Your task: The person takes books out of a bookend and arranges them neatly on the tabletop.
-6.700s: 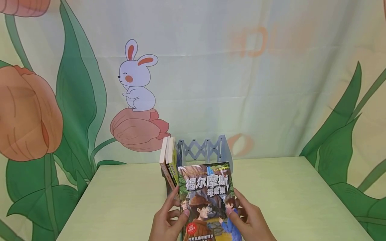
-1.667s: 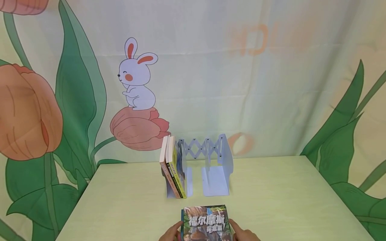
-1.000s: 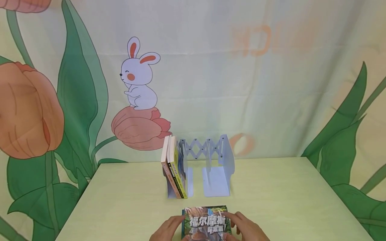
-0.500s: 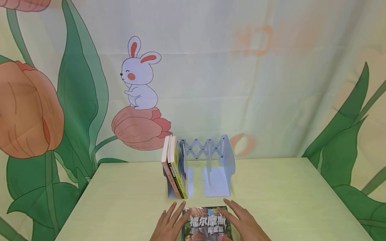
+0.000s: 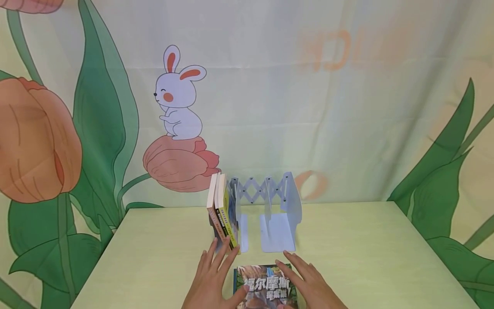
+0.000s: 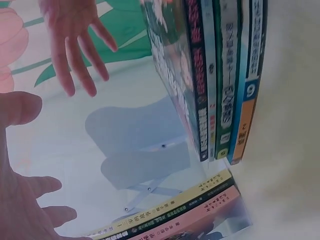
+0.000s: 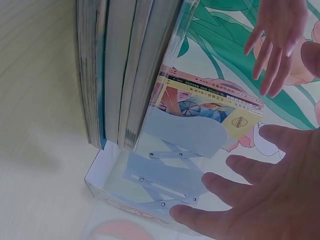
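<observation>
A stack of several books (image 5: 266, 287) lies on the table at the bottom of the head view, a comic-style cover with white Chinese characters on top. My left hand (image 5: 214, 279) hovers at the stack's left side, fingers spread and holding nothing. On the other side is my right hand (image 5: 314, 285), its fingers loosely extended over the cover's right edge. Both wrist views show the hands apart from the stacked books (image 6: 220, 75), whose page edges (image 7: 125, 70) face the right hand. Just beyond stands a pale blue expanding bookend (image 5: 278, 234), with slim books (image 5: 224, 214) leaning in its left section.
The light green table (image 5: 366, 249) extends to both sides of the bookend. Behind it hangs a curtain (image 5: 262, 107) printed with tulips, leaves and a white rabbit.
Both hands earlier held the comic-style book up before the bookend; it then came down onto the stack. The fingers have since let go, spread and moved forward, the left hand further.
</observation>
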